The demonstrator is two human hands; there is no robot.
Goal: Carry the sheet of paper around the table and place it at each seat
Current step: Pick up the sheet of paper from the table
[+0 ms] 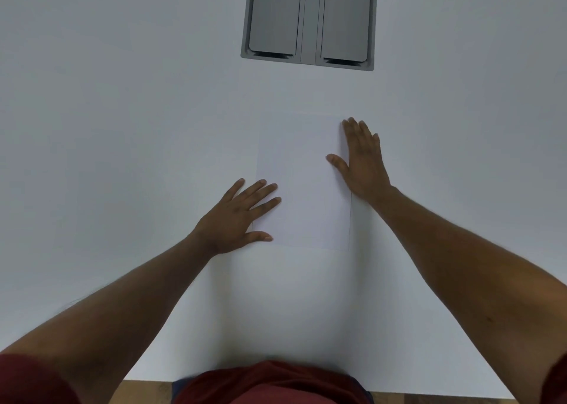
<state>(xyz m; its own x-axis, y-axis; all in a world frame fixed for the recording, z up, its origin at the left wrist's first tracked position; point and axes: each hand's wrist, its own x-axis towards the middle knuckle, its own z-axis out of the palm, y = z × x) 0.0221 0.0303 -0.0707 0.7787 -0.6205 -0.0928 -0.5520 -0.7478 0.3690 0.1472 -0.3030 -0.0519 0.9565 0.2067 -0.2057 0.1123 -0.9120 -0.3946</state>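
Note:
A white sheet of paper (303,182) lies flat on the white table (122,127) straight in front of me, long side running away from me. My left hand (239,216) rests palm down on the sheet's near left corner, fingers spread, thumb and fingertips on the paper. My right hand (362,161) lies flat along the sheet's far right edge, with the thumb on the paper. Neither hand grips the sheet.
A grey metal cable box (310,20) with two closed flaps is set into the table beyond the paper. The table's near edge (429,393) runs just in front of my body, with wooden floor below it.

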